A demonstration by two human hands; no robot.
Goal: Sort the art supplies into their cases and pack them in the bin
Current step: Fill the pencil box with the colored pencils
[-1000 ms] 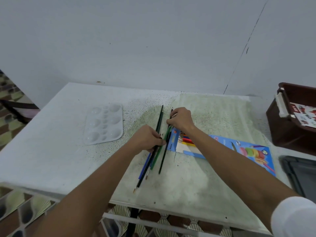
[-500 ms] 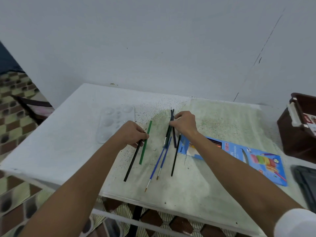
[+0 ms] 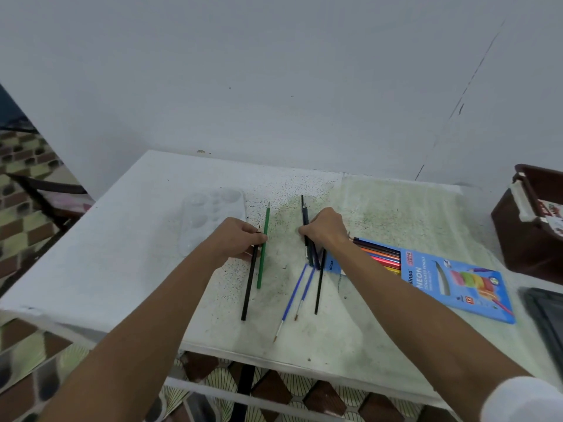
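Sorting looks only begun. The left hand [image 3: 240,239] pinches a black pencil [image 3: 249,284] and a green pencil [image 3: 263,248] lying side by side on the speckled white table [image 3: 122,254]. The right hand [image 3: 324,229] grips a bundle of dark and blue-handled paintbrushes [image 3: 309,254] just beside the open blue cardboard box of coloured pencils [image 3: 451,281]. The brown plastic bin [image 3: 530,229] stands well apart at the right; the clear paint palette [image 3: 210,211] lies unpacked.

I read "NEON" in white capitals on the blue pencil box [image 3: 451,281] at 3 o'clock on the surface, "Ninso" beside it and again on its open flap, plus "12" near the bottom edge. Smaller print is illegible.
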